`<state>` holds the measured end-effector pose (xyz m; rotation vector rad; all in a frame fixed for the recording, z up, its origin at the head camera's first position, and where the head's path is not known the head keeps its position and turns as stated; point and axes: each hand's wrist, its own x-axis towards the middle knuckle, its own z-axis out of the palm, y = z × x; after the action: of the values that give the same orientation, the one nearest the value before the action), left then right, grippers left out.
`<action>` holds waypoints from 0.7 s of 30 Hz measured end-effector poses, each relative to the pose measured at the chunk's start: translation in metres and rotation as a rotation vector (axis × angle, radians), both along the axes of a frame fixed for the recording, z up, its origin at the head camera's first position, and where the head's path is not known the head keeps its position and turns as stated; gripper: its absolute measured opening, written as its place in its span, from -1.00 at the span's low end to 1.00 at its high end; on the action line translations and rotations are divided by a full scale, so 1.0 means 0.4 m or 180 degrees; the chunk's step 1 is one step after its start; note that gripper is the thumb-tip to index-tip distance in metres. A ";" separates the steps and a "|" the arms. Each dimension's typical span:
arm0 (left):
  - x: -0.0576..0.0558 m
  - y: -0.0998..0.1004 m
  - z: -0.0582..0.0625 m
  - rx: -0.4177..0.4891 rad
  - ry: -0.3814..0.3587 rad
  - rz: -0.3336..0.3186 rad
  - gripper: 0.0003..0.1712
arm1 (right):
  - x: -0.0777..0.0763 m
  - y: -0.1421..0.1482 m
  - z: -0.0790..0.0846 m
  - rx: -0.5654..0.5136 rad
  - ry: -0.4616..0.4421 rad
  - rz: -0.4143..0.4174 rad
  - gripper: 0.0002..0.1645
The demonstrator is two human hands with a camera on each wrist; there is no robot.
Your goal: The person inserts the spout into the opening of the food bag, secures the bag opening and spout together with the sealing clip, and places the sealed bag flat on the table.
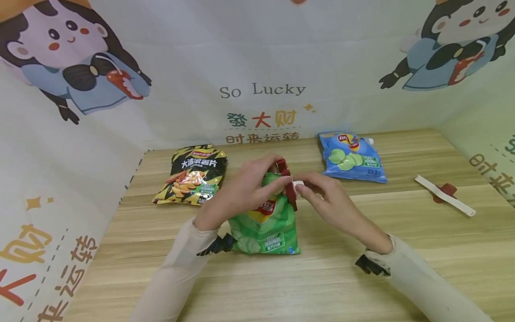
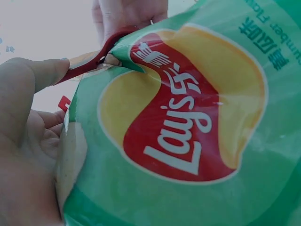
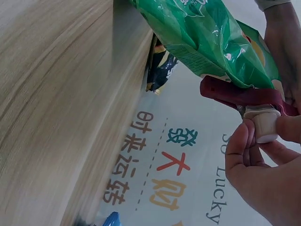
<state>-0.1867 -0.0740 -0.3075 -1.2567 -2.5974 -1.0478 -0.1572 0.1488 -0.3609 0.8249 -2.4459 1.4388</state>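
Observation:
A green Lay's chip bag stands upright on the table in the middle of the head view, its top facing right. Across that top runs a dark red bag clip with a white screw cap. My left hand grips the clip and the bag's top edge, the thumb pressing the clip in the left wrist view. Thumb and fingers of my right hand pinch the white cap from the right. Part of the clip is hidden behind the left hand's fingers.
A black and yellow chip bag lies at the back left. At the back right lies a blue chip bag with a white cap at its upper corner. A white strip clip with a red part under it rests on the right. Printed cloth encloses the table.

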 end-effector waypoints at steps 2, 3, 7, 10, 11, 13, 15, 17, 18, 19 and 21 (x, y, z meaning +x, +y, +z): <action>0.000 0.003 -0.002 -0.0003 -0.0005 0.0004 -0.70 | 0.002 -0.001 -0.002 0.0006 -0.0103 -0.0029 -0.69; 0.000 0.004 -0.003 -0.0001 -0.0003 -0.0001 -0.70 | 0.003 -0.002 -0.002 0.0005 -0.0149 -0.0034 -0.69; -0.001 0.006 -0.007 0.0026 -0.0033 -0.0017 -0.72 | 0.006 -0.006 -0.002 -0.0035 -0.0299 -0.0010 -0.69; -0.001 0.006 -0.008 0.0029 -0.0029 -0.0027 -0.75 | 0.003 -0.005 -0.003 -0.0121 -0.0394 0.0114 -0.73; -0.001 0.006 -0.008 0.0020 0.0000 -0.0031 -0.76 | 0.001 -0.004 -0.003 -0.0146 -0.0422 0.0165 -0.75; -0.001 0.008 -0.010 0.0009 0.0056 -0.0051 -0.76 | -0.002 -0.001 -0.005 -0.0199 -0.0480 0.0281 -0.80; -0.001 0.010 -0.011 0.0004 0.0120 -0.0072 -0.78 | -0.006 0.003 -0.008 -0.0223 -0.0513 0.0373 -0.84; -0.002 0.012 -0.013 0.0021 0.0172 -0.0092 -0.80 | -0.008 0.006 -0.009 -0.0219 -0.0514 0.0421 -0.85; -0.001 0.012 -0.013 0.0038 0.0193 -0.0095 -0.81 | -0.008 0.006 -0.009 -0.0187 -0.0492 0.0419 -0.83; -0.001 0.013 -0.013 0.0059 0.0205 -0.0106 -0.83 | -0.008 0.005 -0.010 -0.0133 -0.0464 0.0405 -0.80; -0.002 0.013 -0.014 0.0067 0.0286 -0.0114 -0.85 | -0.008 0.002 -0.010 -0.0021 -0.0412 0.0393 -0.69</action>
<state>-0.1874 -0.0688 -0.3130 -1.3183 -2.5005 -0.9972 -0.1606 0.1495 -0.3647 0.9239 -2.5217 1.5893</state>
